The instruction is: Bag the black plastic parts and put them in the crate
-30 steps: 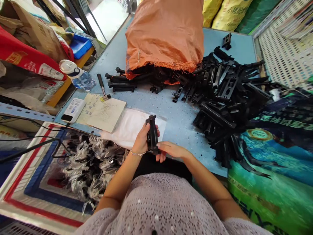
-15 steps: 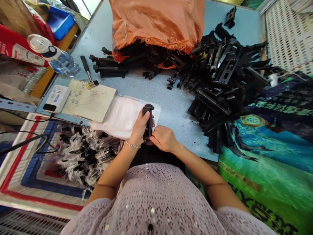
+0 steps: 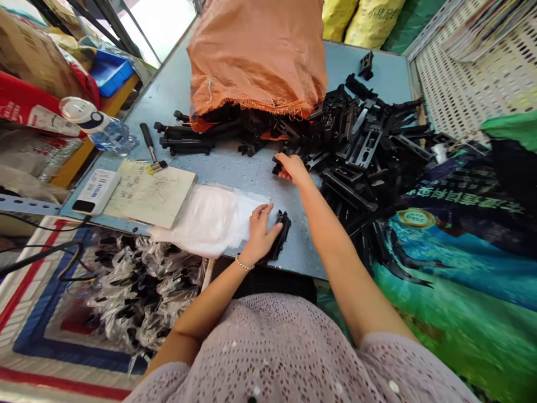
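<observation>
A black part [image 3: 280, 236] stands on the blue table near its front edge, just right of my left hand [image 3: 260, 232]. That hand's fingers are apart, with the thumb close to the part. Further back, my right hand [image 3: 290, 168] has its fingers closed round a small black part [image 3: 277, 166] at the near edge of the heap of black parts [image 3: 361, 140]. A stack of white plastic bags [image 3: 213, 215] lies left of my left hand. An orange sack [image 3: 258, 61] lies open over more black parts at the back.
On the left of the table [image 3: 235, 168] are a cardboard sheet [image 3: 153, 193], a white device [image 3: 96, 192], a hammer [image 3: 147, 140] and a water bottle [image 3: 104, 131]. A crate [image 3: 33, 358] with bagged parts stands lower left. Green-blue sacks [image 3: 461, 268] are at the right.
The black part held between both hands now rests on the table to the right. My left hand has opened beside it. My right hand has moved forward to the heap. The view has shifted.
</observation>
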`<state>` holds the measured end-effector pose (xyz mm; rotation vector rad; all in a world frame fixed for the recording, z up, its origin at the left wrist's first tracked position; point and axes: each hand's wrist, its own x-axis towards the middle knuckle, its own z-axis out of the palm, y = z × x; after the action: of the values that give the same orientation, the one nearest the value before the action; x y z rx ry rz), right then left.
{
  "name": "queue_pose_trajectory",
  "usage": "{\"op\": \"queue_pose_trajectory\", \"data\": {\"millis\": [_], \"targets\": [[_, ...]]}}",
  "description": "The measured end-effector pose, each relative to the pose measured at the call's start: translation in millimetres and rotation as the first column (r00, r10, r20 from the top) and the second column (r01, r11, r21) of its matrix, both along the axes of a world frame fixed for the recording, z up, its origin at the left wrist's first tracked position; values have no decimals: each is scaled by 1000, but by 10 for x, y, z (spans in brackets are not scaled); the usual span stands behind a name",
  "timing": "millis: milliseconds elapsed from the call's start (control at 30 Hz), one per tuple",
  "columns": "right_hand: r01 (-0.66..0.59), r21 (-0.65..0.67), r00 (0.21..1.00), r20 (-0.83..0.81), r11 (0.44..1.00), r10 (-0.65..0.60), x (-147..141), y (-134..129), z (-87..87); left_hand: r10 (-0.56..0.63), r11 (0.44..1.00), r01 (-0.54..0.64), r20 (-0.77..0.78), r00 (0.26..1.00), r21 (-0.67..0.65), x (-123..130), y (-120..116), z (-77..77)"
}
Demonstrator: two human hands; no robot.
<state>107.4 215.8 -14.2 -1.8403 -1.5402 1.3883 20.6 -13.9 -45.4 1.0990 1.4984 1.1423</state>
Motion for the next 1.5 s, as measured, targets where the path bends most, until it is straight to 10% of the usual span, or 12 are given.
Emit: {"op": "queue_pose_trajectory", "data": {"millis": [133, 267, 367, 467, 600, 733, 833, 967, 1167, 1367, 1500], "targets": [[-185, -234, 773, -634, 955, -6, 231, -845, -16, 145, 989, -118, 581, 801, -84, -257, 325, 106], [-500, -152, 778, -511, 852, 365, 364, -1484, 90, 210, 978, -123, 765, 609, -170, -398, 436, 257], [-386, 279, 913, -22, 879, 408, 302, -1499, 261, 222, 972, -103, 671, 708, -213, -428, 261, 344], [-413, 539, 910, 265, 734, 318, 124, -1323, 387, 170, 980, -87, 536, 827, -177, -382, 61, 388], [-503, 401, 862, 175, 765, 475, -9, -1433, 355, 243, 970, -222, 411, 879, -101, -382, -1, 404], [-618, 460, 776, 224, 638, 590, 116, -1989, 217, 304, 953, -265, 450, 840, -149, -494, 10, 376], [-632, 400, 774, 283, 664, 567, 210, -2122, 170, 258, 966, -244, 384, 886, -86, -502, -67, 281], [-438, 256, 858, 405, 862, 316, 138, -1605, 123, 103, 994, -97, 169, 980, -44, -346, -231, 67], [-340, 222, 888, 397, 914, 233, -43, -833, -41, 99, 994, -102, -75, 992, -33, -243, -285, -98], [-296, 399, 934, -69, 868, 350, 31, -1372, 275, 128, 979, -168, 299, 946, 113, -553, -91, 280], [-328, 500, 941, 101, 802, 323, -30, -1607, 459, 44, 985, -89, 283, 958, 148, -534, -52, 565]]}}
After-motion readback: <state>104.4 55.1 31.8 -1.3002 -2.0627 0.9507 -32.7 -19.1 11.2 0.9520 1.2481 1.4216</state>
